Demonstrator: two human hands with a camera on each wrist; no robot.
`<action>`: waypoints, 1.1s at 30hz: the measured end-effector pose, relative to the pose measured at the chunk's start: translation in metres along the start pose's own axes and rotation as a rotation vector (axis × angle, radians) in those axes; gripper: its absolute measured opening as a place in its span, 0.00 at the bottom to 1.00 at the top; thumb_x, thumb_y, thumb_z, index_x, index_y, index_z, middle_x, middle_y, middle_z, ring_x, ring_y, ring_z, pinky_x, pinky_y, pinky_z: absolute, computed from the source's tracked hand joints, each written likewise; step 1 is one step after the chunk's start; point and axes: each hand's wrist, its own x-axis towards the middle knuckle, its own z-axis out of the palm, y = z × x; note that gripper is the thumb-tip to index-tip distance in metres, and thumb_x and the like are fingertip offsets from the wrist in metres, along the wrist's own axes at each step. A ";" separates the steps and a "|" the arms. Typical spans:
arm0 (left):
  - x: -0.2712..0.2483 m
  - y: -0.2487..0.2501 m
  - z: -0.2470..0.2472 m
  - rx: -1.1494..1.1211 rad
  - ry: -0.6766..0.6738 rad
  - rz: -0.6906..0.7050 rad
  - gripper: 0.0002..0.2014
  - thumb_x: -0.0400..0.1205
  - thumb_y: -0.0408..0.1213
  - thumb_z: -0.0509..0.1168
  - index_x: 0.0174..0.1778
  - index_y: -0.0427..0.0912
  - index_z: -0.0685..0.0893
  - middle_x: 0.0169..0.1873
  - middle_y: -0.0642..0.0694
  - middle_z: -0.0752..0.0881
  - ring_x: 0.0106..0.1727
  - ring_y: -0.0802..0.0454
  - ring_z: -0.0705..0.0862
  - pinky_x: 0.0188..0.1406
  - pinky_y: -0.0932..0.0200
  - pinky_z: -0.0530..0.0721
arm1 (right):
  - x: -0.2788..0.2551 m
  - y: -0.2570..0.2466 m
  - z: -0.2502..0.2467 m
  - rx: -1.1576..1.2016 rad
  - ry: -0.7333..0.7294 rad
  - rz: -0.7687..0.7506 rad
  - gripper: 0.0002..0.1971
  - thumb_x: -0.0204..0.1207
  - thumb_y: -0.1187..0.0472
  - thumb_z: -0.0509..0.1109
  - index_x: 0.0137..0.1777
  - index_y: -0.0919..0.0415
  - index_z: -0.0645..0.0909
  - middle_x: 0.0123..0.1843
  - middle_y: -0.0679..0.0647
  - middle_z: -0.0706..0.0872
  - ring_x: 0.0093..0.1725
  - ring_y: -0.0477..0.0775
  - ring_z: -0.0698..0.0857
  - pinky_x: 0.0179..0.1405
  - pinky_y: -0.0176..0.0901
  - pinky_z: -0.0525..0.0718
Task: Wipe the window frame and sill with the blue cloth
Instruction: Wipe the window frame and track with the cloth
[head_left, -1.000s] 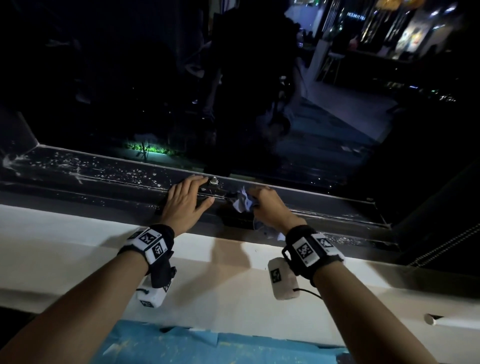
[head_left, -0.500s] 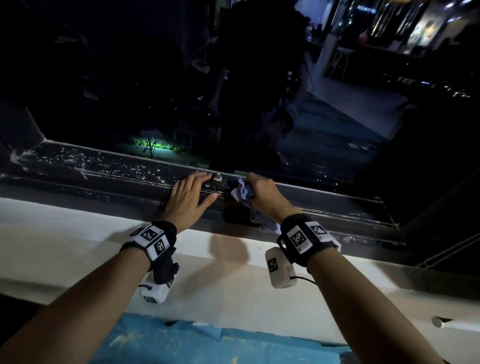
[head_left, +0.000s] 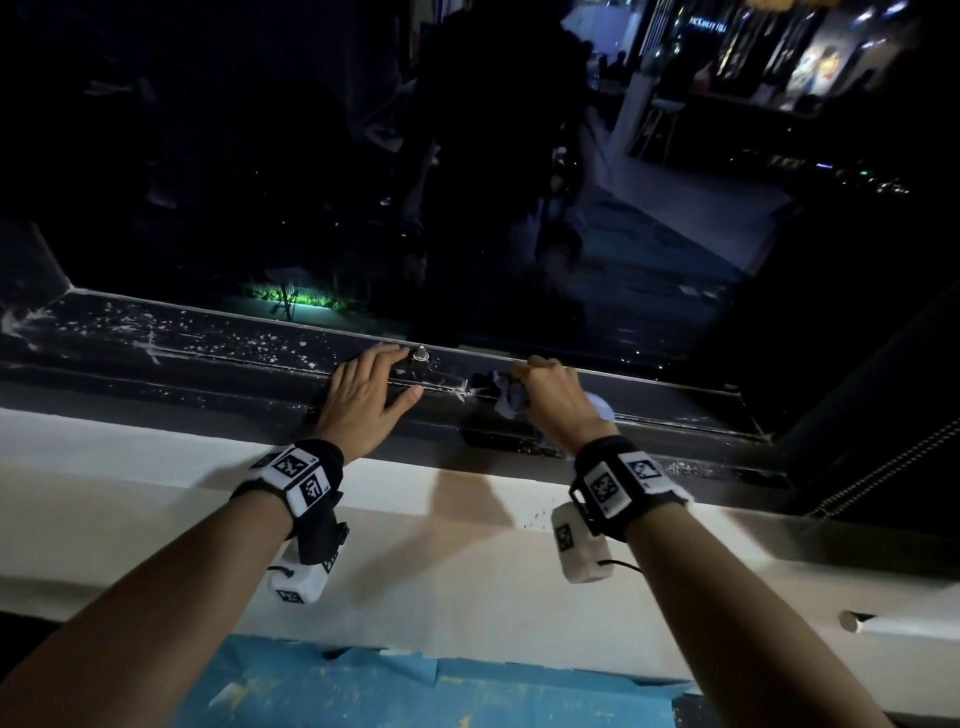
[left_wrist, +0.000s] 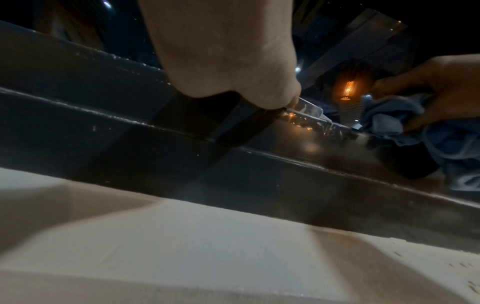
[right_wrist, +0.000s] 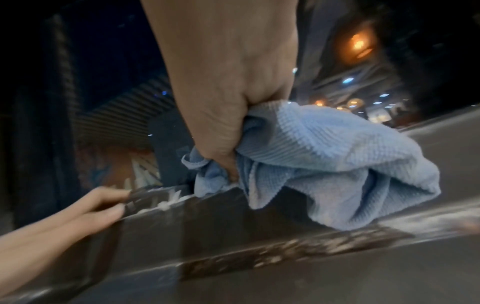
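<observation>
Blue cloth (right_wrist: 324, 156) sits bunched in the right hand (head_left: 553, 400), fingers curled round it, pressed on the dark window frame (head_left: 649, 395). It looks soft and light; gripping a wad suits scrubbing. The left hand (head_left: 363, 395) lies flat, fingers extended. Fingertips under the cloth are hidden; the right wrist view is blurred.

Dark night glass (head_left: 260, 156), lit street outside, perhaps shopfronts (head_left: 779, 52)
</observation>
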 end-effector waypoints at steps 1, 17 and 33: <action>0.000 0.000 0.000 0.001 -0.004 -0.003 0.37 0.77 0.66 0.43 0.76 0.46 0.65 0.73 0.46 0.69 0.73 0.47 0.68 0.74 0.48 0.58 | 0.002 -0.008 0.001 -0.012 -0.004 -0.006 0.19 0.72 0.69 0.65 0.63 0.58 0.78 0.58 0.61 0.81 0.59 0.66 0.79 0.54 0.53 0.72; 0.001 -0.001 -0.002 -0.005 -0.028 -0.014 0.37 0.77 0.67 0.43 0.76 0.47 0.65 0.72 0.46 0.69 0.72 0.45 0.70 0.73 0.46 0.61 | -0.003 0.021 0.006 0.296 0.292 0.293 0.12 0.74 0.59 0.69 0.57 0.57 0.83 0.53 0.62 0.80 0.52 0.68 0.80 0.47 0.48 0.73; 0.000 0.008 0.005 0.034 0.084 -0.049 0.32 0.79 0.63 0.46 0.71 0.45 0.72 0.66 0.46 0.75 0.66 0.45 0.74 0.70 0.46 0.65 | -0.002 -0.013 0.044 0.152 0.000 -0.070 0.33 0.80 0.60 0.61 0.83 0.53 0.51 0.85 0.56 0.52 0.84 0.57 0.49 0.80 0.59 0.52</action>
